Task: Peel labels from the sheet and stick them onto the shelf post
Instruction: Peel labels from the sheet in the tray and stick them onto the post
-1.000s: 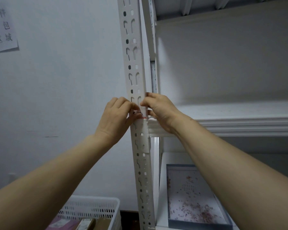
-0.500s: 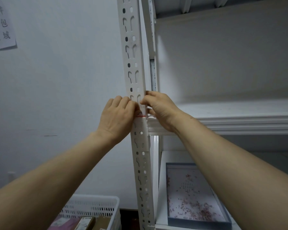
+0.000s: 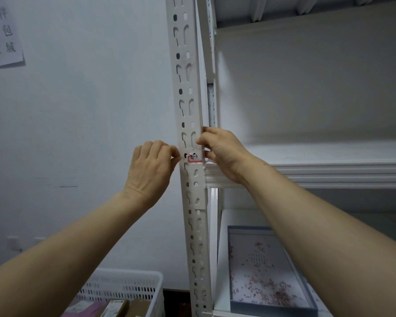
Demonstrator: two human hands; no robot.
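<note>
Step in hand: sticking, not peeling. The red-bordered label lay across the front of the shelf post, between the two sets of fingertips and just above where the shelf beam met the post.

L hand: fingers curled, tips and thumb closed together at the post's left edge, apparently pinching the label's left end. A white scrap showed at the tips. Couldn't tell whether that end was stuck down or free.

R hand: thumb tip on the post's front face just above the label, other fingers hooked round the post's right edge, i.e. clamped on the post and steadying it. A lower finger sat at the label's right end; touching or just beside, too small to tell.

Label sheet wasn't in view, so no read on how many were left to do.

Next move, prob.: lay the left end flat, then rub across w/ a fingertip from the R fingers' side toward the L. The post is full of slots, w/ holes right by the label's top edge, so pressure needs to land on solid metal or the edges may lift. After that, back to the sheet for another.
</note>
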